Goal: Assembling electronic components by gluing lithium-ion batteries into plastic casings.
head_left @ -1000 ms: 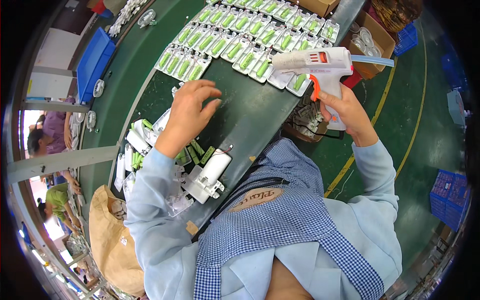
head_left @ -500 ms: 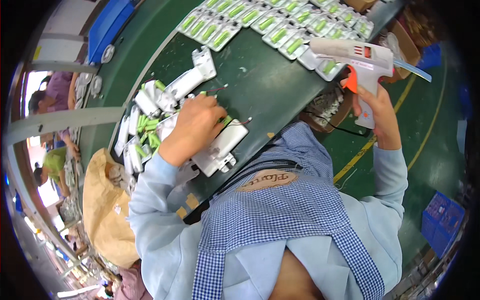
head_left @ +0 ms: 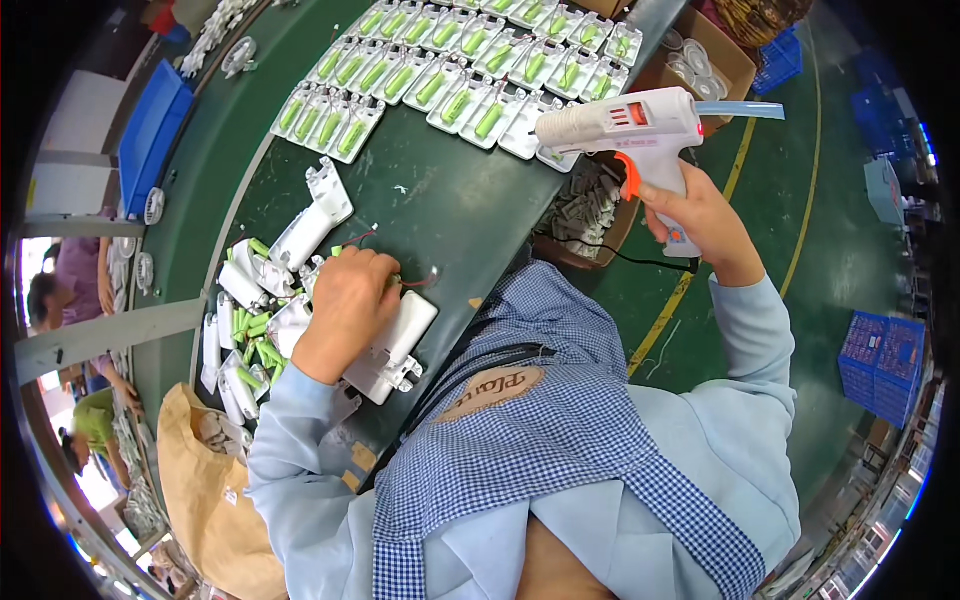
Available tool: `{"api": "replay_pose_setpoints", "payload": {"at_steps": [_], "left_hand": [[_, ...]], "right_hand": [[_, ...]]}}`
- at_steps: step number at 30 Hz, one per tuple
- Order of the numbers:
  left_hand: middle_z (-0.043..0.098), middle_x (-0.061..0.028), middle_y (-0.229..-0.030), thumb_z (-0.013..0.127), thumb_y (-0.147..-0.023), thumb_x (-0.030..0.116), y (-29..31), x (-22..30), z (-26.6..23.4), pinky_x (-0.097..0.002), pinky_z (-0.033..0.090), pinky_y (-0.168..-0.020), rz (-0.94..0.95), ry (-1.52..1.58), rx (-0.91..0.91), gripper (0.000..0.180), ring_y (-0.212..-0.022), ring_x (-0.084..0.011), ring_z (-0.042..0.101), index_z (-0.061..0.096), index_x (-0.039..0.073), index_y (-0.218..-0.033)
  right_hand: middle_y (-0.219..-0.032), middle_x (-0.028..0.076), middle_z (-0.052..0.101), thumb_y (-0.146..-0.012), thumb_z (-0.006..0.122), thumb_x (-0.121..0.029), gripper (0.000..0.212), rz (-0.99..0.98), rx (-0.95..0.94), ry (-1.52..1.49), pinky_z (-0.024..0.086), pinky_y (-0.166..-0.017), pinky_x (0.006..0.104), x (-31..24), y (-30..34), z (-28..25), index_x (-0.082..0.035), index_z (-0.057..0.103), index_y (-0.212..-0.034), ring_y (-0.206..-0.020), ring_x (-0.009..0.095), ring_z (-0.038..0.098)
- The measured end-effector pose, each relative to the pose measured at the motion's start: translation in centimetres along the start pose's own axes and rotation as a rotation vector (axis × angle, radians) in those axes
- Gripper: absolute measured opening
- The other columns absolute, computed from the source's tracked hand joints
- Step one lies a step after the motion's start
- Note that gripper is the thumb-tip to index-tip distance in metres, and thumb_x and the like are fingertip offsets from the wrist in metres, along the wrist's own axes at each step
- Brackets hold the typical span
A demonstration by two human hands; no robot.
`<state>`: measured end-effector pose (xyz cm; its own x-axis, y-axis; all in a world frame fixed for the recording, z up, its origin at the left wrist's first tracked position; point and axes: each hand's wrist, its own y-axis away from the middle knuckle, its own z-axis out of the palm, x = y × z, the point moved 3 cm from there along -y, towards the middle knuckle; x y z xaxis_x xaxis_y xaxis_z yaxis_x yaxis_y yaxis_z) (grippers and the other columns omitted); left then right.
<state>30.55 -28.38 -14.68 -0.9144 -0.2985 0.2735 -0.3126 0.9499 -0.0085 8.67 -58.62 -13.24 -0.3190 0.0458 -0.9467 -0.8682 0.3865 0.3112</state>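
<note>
My right hand point(head_left: 705, 215) grips a white hot glue gun point(head_left: 625, 125) with an orange trigger, a clear-blue glue stick point(head_left: 740, 110) standing out of its rear. Its nozzle points left, over the end of the rows of white housings. My left hand point(head_left: 352, 305) is closed, fingers curled down beside a pile of green batteries point(head_left: 262, 345) and white plastic parts. A thin red wire point(head_left: 418, 282) comes out by its fingers; whatever they hold is hidden. Just right of that hand lies an open white housing point(head_left: 405, 335), near the table's front edge.
Rows of white housings with green batteries point(head_left: 430, 88) cover the far table. Longer white parts point(head_left: 305, 232) lie beyond the pile. A brown paper sack point(head_left: 200, 480) stands left, cartons point(head_left: 715, 60) and a blue crate point(head_left: 880, 365) right. Other people work at far left.
The whole view has shifted, so the table sits further left. The green battery end seen at my left fingertips is now hidden. My right hand keeps its hold on the glue gun.
</note>
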Motion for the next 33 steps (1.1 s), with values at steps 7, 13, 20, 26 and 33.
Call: {"api": "replay_pose_setpoints", "payload": {"at_steps": [7, 13, 20, 26, 33], "left_hand": [[0.065, -0.0018, -0.084, 0.065, -0.087, 0.006, -3.7, -0.2, -2.1, -0.0232, 0.049, -0.067, -0.351, 0.905, -0.022, 0.012, -0.075, -0.0073, 0.059, 0.066, 0.001, -0.097], [0.066, -0.0024, -0.077, 0.065, -0.090, 0.014, -11.7, 1.1, -1.9, -0.0240, 0.049, -0.065, -0.135, 0.857, 0.046, 0.018, -0.070, -0.0066, 0.059, 0.067, -0.002, -0.099], [0.069, -0.0092, -0.078, 0.065, -0.086, 0.013, -19.4, 3.1, 0.5, -0.0378, 0.053, -0.066, 0.148, 0.404, 0.317, 0.016, -0.069, -0.0276, 0.066, 0.068, 0.003, -0.098], [0.061, -0.0062, -0.122, 0.075, -0.074, 0.015, -21.2, 3.9, 2.5, -0.0471, 0.042, -0.096, 0.356, 0.055, 0.449, 0.004, -0.121, -0.0293, 0.051, 0.074, 0.014, -0.078], [0.056, -0.0089, -0.131, 0.072, -0.077, 0.016, -22.3, 4.3, 4.4, -0.0641, 0.027, -0.107, 0.350, -0.131, 0.414, 0.004, -0.135, -0.0314, 0.039, 0.074, 0.014, -0.079]], "right_hand": [[-0.080, 0.005, 0.059, -0.089, 0.067, -0.028, 0.038, -0.034, 0.018, -0.029, 0.040, -0.052, 0.0246, 1.0, -0.6, -0.6, 0.002, 0.055, -0.109, -0.054, 0.010, 0.050], [-0.079, 0.003, 0.058, -0.091, 0.063, -0.026, 0.031, -0.066, 0.011, -0.031, 0.041, -0.051, 0.0247, 0.7, -0.3, -0.1, 0.001, 0.057, -0.105, -0.056, 0.009, 0.054], [-0.095, 0.006, 0.066, -0.090, 0.066, -0.030, 0.043, -0.050, 0.015, -0.076, 0.043, -0.053, 0.0234, 1.2, 0.0, 0.0, 0.002, 0.057, -0.116, -0.056, 0.008, 0.053], [-0.095, 0.006, 0.066, -0.090, 0.066, -0.029, 0.043, -0.030, 0.004, -0.148, 0.044, -0.053, 0.0233, 2.1, 0.3, -0.4, 0.003, 0.056, -0.117, -0.056, 0.008, 0.053], [-0.105, 0.008, 0.067, -0.090, 0.066, -0.027, 0.045, -0.028, 0.026, -0.182, 0.045, -0.054, 0.0233, 2.7, 0.3, -0.4, 0.003, 0.053, -0.121, -0.058, 0.008, 0.053]]}}
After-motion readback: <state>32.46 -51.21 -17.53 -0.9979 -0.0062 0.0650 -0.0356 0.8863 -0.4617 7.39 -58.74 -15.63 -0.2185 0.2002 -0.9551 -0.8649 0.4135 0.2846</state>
